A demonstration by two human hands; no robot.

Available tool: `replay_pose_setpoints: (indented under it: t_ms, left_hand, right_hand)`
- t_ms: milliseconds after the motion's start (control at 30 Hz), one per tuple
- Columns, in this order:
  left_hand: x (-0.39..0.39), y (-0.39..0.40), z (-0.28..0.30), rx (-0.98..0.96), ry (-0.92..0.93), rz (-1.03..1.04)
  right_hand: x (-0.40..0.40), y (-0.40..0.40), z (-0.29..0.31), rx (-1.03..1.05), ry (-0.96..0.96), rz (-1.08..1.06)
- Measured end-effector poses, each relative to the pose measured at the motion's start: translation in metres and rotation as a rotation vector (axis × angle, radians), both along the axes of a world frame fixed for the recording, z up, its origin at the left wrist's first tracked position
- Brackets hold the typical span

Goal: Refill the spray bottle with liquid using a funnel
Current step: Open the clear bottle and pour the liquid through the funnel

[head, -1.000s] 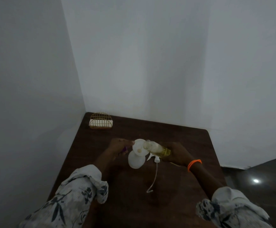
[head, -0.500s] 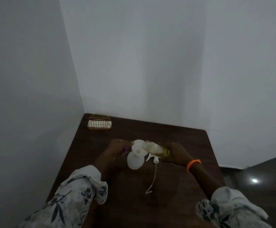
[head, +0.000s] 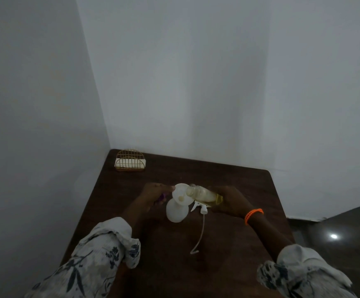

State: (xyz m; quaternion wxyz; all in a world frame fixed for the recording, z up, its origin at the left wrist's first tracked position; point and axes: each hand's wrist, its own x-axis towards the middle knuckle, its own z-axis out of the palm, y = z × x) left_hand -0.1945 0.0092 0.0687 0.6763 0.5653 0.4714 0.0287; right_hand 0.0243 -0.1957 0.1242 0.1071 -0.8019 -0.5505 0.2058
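At table (head: 228, 265) centre, nothing has shifted since the earlier frame. Left hand (head: 153, 193) still pinches the white funnel (head: 180, 193) atop the spray bottle (head: 176, 211); at 3 o'clock, right hand (head: 231, 201) grips the tilted refill bottle (head: 205, 194).

One white spray bottle (head: 176, 212), one funnel (head: 182, 194), one clear bottle of yellow liquid (head: 205, 194), one detached sprayer head (head: 199, 206), one wire holder (head: 130, 160)

The neck of the white plastic spray bottle (head: 176, 211) is concealed by the white funnel (head: 182, 194). A small purple object (head: 163, 197) under the left hand (head: 153, 195) cannot be identified.
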Motion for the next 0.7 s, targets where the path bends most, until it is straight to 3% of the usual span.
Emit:
replay_pose_setpoints:
  t_ms: [700]
  left_hand:
    - [0.000, 0.001, 0.000, 0.009, 0.008, 0.018]
  right_hand:
    - [0.000, 0.002, 0.012, 0.024, -0.046, 0.036]
